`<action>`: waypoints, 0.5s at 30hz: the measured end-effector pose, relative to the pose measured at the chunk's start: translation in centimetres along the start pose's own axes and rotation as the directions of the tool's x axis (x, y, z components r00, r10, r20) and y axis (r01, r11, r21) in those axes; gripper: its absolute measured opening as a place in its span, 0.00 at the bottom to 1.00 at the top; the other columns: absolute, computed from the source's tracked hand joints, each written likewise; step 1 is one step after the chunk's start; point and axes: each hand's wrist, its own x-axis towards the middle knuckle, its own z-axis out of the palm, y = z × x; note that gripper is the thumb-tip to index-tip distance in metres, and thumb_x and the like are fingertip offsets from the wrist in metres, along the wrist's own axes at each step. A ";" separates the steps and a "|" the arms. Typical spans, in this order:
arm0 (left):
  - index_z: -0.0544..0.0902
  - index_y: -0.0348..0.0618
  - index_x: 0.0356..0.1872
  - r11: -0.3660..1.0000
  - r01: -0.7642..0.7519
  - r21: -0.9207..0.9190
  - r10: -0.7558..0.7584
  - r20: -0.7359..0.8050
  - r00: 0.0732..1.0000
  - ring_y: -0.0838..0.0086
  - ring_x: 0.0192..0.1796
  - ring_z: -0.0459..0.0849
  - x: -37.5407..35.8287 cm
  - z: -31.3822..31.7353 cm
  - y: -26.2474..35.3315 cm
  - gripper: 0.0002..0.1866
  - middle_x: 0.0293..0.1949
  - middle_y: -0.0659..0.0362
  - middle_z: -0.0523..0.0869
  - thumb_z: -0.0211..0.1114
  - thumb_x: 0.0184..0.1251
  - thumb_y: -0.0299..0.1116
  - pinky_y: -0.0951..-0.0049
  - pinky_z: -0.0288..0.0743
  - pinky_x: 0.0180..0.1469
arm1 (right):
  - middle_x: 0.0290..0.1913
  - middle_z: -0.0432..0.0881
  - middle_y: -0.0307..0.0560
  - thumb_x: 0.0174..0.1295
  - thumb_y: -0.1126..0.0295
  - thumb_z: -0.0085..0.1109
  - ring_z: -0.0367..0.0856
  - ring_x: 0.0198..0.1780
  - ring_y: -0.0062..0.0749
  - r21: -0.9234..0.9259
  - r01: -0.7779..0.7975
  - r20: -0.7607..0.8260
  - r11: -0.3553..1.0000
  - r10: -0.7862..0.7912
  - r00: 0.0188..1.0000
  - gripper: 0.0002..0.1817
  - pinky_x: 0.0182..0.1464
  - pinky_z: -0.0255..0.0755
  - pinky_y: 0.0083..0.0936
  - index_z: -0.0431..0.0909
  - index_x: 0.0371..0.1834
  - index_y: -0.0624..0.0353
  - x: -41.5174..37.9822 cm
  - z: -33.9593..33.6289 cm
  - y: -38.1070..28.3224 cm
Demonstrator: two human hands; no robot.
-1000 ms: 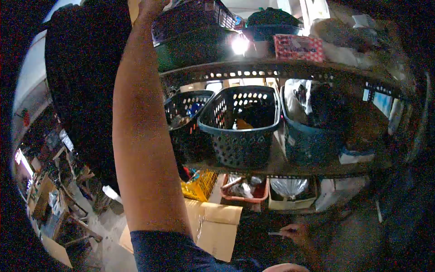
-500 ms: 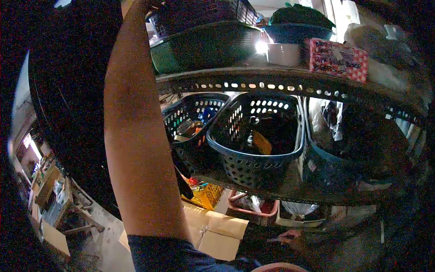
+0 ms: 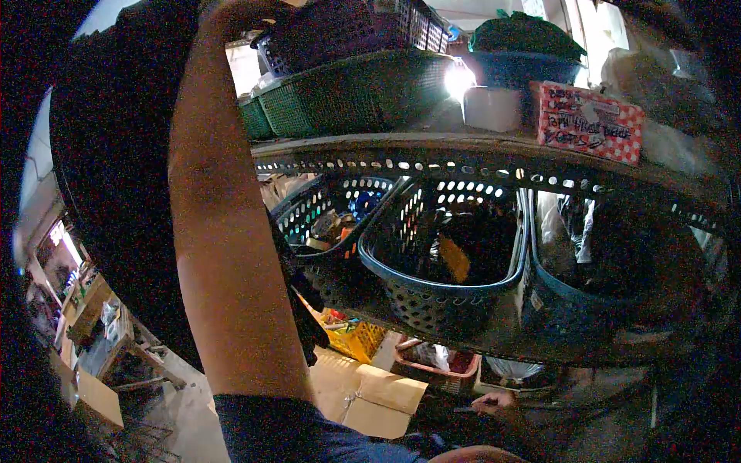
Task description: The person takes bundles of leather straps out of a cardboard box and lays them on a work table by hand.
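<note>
Dark basket (image 3: 336,38) atop green basket (image 3: 355,91) could tip if left hand (image 3: 243,13) snags it; can't tell how left or right hand (image 3: 495,401) grips!

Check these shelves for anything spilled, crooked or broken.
No spill or breakage stands out where it's lit. Low down, the yellow basket appears turned at an angle to the reddish basket to its right, though lens distortion may exaggerate that.

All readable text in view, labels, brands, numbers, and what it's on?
"13 PHIL…" (probable): handwritten on the red-and-white checked sign; its other handwriting is too blurred to read surely.
Small pale patch on the rightmost large basket: too small to read.
Nothing else legible.
</note>
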 end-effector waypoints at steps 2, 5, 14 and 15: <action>0.78 0.38 0.46 1.000 0.000 0.001 0.000 -0.013 1.000 0.65 0.48 0.76 0.0 0.1 0.0 0.21 0.46 0.54 0.79 0.64 0.57 0.42 0.64 0.69 0.50 | 0.29 0.82 0.41 0.56 0.63 0.60 0.79 0.30 0.20 0.034 -0.012 0.025 0.999 0.011 1.000 0.13 0.34 0.72 0.17 0.81 0.35 0.63 0.3 0.1 -0.4; 0.78 0.38 0.46 1.000 -0.008 0.000 0.008 -0.026 1.000 0.65 0.48 0.76 -0.1 0.0 -0.1 0.21 0.46 0.54 0.79 0.63 0.57 0.42 0.64 0.70 0.50 | 0.29 0.82 0.41 0.56 0.62 0.61 0.78 0.30 0.20 0.092 -0.012 0.076 0.996 0.005 0.997 0.13 0.33 0.72 0.17 0.81 0.35 0.63 0.9 0.4 -0.1; 0.77 0.38 0.46 1.000 -0.023 0.006 0.023 -0.059 0.998 0.66 0.47 0.77 -0.8 -0.7 -0.9 0.20 0.45 0.54 0.79 0.63 0.58 0.41 0.66 0.70 0.49 | 0.31 0.81 0.42 0.57 0.63 0.59 0.78 0.32 0.21 0.120 0.175 0.128 0.977 -0.190 0.973 0.14 0.34 0.71 0.17 0.80 0.39 0.63 1.0 0.2 2.4; 0.77 0.38 0.46 1.000 -0.024 0.005 0.024 -0.065 0.998 0.66 0.46 0.77 -0.8 -0.5 -1.1 0.20 0.45 0.54 0.79 0.63 0.58 0.41 0.66 0.70 0.49 | 0.31 0.81 0.41 0.57 0.62 0.58 0.78 0.31 0.20 0.073 0.143 0.123 0.987 -0.151 0.981 0.14 0.33 0.71 0.17 0.80 0.38 0.63 1.0 0.1 2.7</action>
